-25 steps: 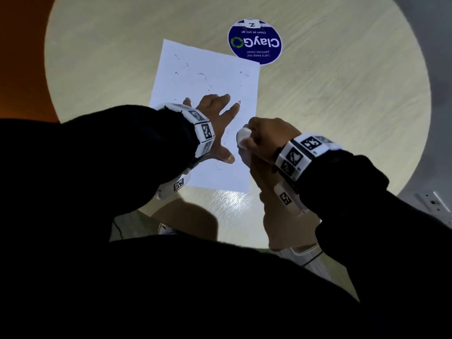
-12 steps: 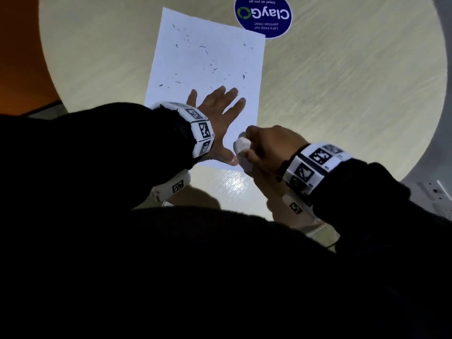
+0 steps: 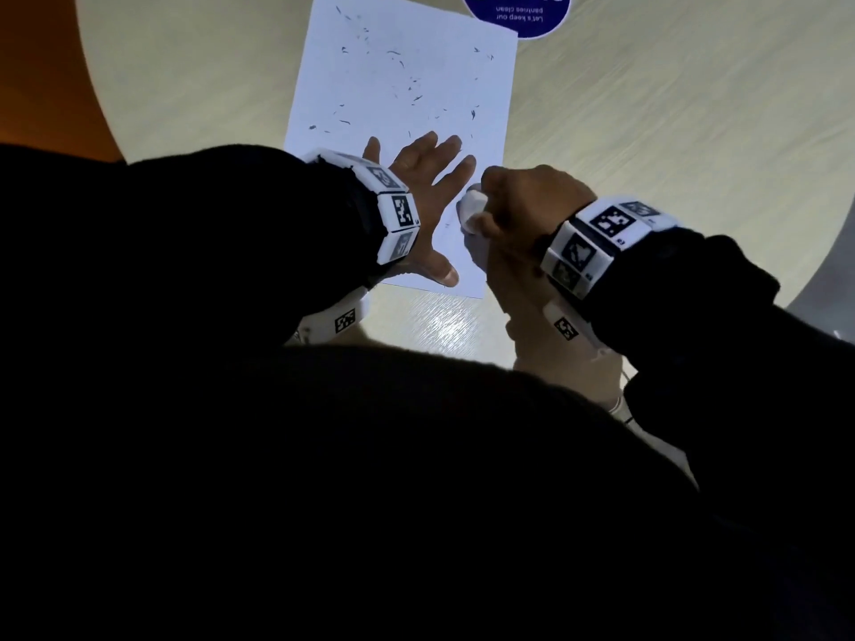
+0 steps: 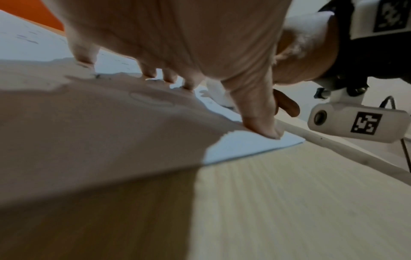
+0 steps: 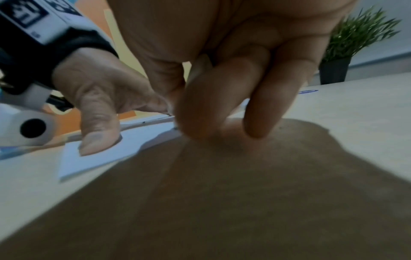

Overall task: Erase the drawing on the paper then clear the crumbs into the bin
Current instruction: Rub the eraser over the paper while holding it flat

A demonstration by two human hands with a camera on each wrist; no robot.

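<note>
While both hands work at the near edge of the round table, the counts are these:
Paper: one white sheet, lying flat near the table's near edge, its far right corner just beside one blue round sticker.
Crumbs: many small dark crumbs spread over the far half of the sheet; too many and too small to count.
Left hand: one left hand, fingers spread and straight, pressing the near part of the sheet flat; the thumb is at the near right corner.
Right hand: one right hand, fingers curled, pinching one white eraser on the sheet's right edge.
Change: compared with half a second ago, the eraser sits farther from the near edge, closer to the left fingertips.
Plant: one potted plant beyond the table.
</note>
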